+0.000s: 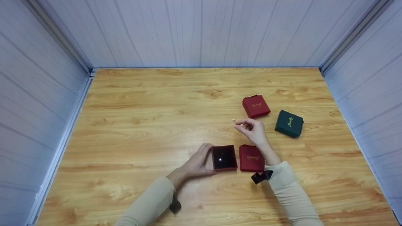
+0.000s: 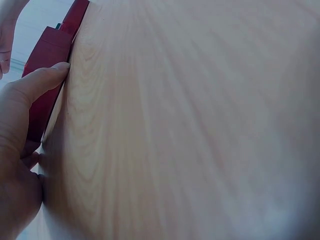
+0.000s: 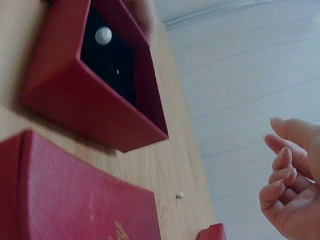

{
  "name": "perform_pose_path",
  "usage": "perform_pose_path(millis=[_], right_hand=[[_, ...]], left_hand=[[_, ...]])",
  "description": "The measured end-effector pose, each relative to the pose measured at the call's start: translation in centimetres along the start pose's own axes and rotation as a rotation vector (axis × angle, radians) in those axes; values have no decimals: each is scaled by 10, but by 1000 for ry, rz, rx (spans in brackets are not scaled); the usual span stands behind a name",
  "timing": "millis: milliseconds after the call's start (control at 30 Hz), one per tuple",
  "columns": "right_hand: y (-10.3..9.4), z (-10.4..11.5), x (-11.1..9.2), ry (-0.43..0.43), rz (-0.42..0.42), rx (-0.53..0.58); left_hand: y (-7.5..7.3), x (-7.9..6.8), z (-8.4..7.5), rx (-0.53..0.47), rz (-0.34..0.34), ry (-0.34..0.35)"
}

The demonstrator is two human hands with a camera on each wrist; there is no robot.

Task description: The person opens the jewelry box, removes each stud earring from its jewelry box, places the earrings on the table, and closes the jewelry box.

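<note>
My left hand (image 1: pixel 196 161) grips an uncovered red jewelry box (image 1: pixel 225 169) from its left side, thumb on the near wall and fingers at the far corner. In the box's dark insert sits a white pearl (image 3: pixel 103 36); a second tiny bright spot shows beside it. My right hand (image 1: pixel 253 130) hovers beyond it, thumb and index finger extended with a gap between the tips, the other fingers curled. Near those fingertips, a pearl stud (image 3: pixel 179 195) with a thin post stands apart from them on the table in the right wrist view. The left wrist view shows my left thumb (image 2: pixel 47 79) against the box.
A closed red box (image 1: pixel 251 158) lies just right of the uncovered one, under my right forearm. Farther back are another closed red box (image 1: pixel 256 106) and a dark green box (image 1: pixel 289 123), both with gold lettering. Panelled walls bound the wooden table (image 1: pixel 141 103).
</note>
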State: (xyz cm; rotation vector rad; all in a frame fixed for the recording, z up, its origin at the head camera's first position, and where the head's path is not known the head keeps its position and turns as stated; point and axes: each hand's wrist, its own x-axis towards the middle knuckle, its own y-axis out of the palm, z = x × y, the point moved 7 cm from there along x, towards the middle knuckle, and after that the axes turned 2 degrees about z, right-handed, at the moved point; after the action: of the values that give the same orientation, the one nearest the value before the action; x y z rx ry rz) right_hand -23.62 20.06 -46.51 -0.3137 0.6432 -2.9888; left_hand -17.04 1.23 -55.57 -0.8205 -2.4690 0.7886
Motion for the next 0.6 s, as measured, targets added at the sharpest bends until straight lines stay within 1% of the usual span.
perform_pose_path(millis=[167, 267, 600], right_hand=[[3, 27, -14, 12, 22, 61], [5, 31, -19, -2, 33, 91], [14, 40, -34, -101, 60, 126]], left_hand=[[1, 0, 0, 11, 10, 5], [1, 1, 0, 18, 14, 12], [0, 1, -1, 24, 12, -1]])
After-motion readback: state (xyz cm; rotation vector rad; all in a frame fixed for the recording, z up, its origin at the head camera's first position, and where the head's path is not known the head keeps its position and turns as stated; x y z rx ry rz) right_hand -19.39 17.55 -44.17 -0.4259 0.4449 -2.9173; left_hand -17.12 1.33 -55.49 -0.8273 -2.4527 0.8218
